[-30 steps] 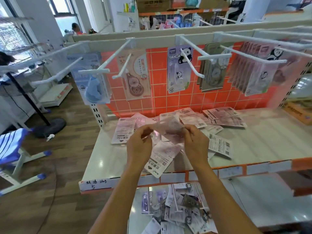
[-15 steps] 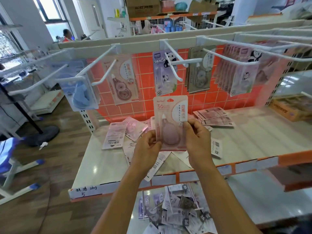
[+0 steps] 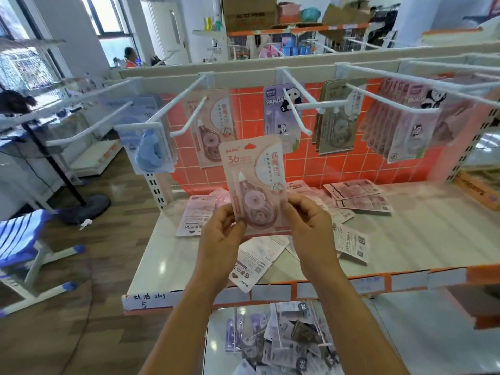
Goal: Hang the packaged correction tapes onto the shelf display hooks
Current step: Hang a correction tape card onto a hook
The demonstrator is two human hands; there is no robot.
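You held one pink pack of correction tape [image 3: 254, 182] upright in front of you, printed face toward you, above the front part of the white shelf [image 3: 422, 239]. Your left hand [image 3: 220, 234] pinched its lower left edge with curled fingers, and your right hand [image 3: 308, 226] gripped its lower right edge the same way, so both hands were closed on the one pack. It was off every hook, with its top edge just below the tip of a white hook [image 3: 189, 123] that carried what looked like a matching pink pack [image 3: 213, 128], though that one was blurred. To the left of it a blue pack [image 3: 148, 150] hung on its own hook, and to the right a panda pack [image 3: 281, 117] hung against the orange tiled panel [image 3: 249, 109]. More packs [image 3: 357, 196] lay loose on the shelf behind and beside your hands, most of them face down. A further heap of packs [image 3: 284, 342] sat on the lower shelf beneath your forearms.
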